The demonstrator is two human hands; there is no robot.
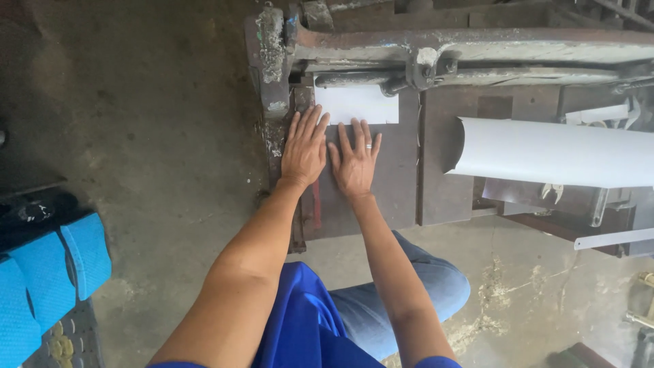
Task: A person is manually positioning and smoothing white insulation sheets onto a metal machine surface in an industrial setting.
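Observation:
My left hand (304, 146) and my right hand (355, 160) lie flat, side by side, fingers spread, on a dark metal sheet (388, 184) that rests on the bed of an old, paint-chipped shearing machine (272, 61). Just beyond the fingertips a white rectangular piece (357, 103) pokes out under the machine's blade bar (477, 48). My right hand wears a ring. Neither hand grips anything; both press down on the sheet.
A curled white sheet (552, 151) lies on the machine table at right, above dark plates (449, 163). Blue padded items (48, 272) sit on the floor at left. Stained concrete floor (150, 136) surrounds the machine. My knee in jeans (422, 286) is below.

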